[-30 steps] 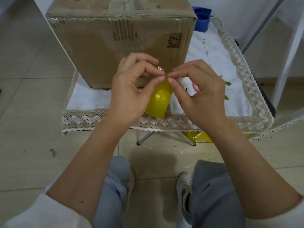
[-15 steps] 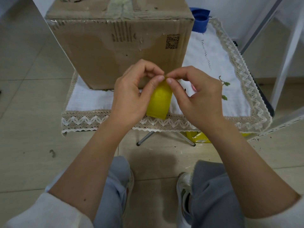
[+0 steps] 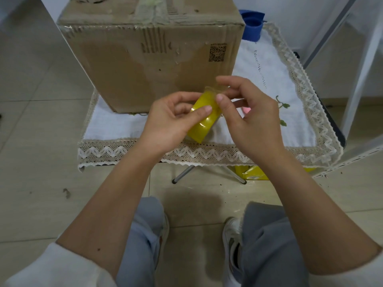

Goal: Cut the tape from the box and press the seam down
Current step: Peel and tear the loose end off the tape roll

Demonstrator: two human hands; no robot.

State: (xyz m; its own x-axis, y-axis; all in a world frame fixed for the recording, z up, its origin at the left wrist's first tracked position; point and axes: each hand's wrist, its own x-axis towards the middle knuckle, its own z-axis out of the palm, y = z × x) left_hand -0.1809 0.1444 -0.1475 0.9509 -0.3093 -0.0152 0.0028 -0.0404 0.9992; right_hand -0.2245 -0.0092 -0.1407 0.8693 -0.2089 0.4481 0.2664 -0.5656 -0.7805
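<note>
A brown cardboard box [image 3: 149, 59] stands on a small table under a white lace-edged cloth [image 3: 269, 79]. Old clear tape runs along the box's top seam. In front of the box my left hand [image 3: 165, 125] holds a yellow roll of tape [image 3: 204, 119], thumb on its outer face. My right hand [image 3: 250, 119] pinches the loose clear end of the tape at the top of the roll, between thumb and forefinger. A small pink object shows behind my right palm; I cannot tell what it is.
A blue container [image 3: 251, 27] sits behind the box at the right. White metal shelf legs [image 3: 360, 75] stand at the right. Yellow packaging [image 3: 252, 175] lies on the tiled floor under the table. My knees and shoes are below.
My right hand has lifted the tape's free end off the roll and drawn it up and to the right. The roll has tilted in my left hand. Both hands sit lower against the box.
</note>
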